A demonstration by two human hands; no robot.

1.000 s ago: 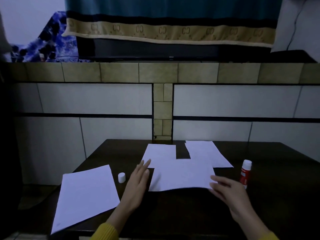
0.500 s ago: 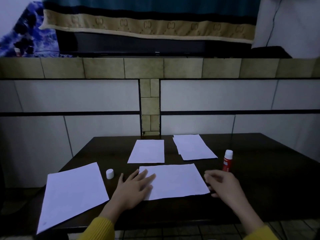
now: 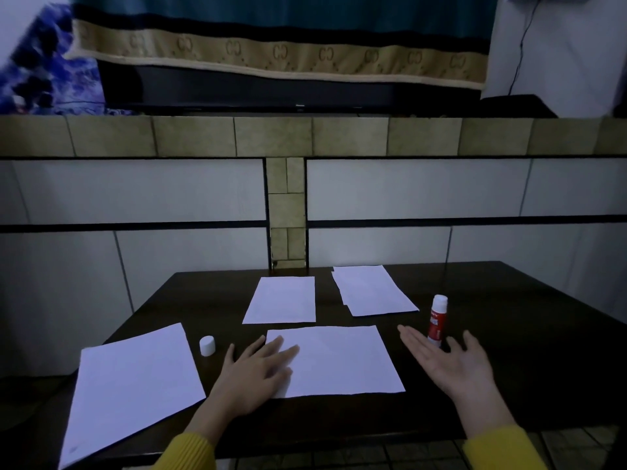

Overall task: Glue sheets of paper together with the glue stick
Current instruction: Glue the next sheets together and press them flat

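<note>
Head view, risks: left hand (image 3: 252, 371) flat on near sheet (image 3: 336, 359); right hand (image 3: 454, 362) open, palm up, just before upright uncapped glue stick (image 3: 437, 319) on tabletop (image 3: 526, 334). Likely hazards: stick toppling if nudged; sheet sliding.

White sheets (image 3: 334, 359), dark table (image 3: 509, 368), yellow sleeves (image 3: 505, 449)
</note>
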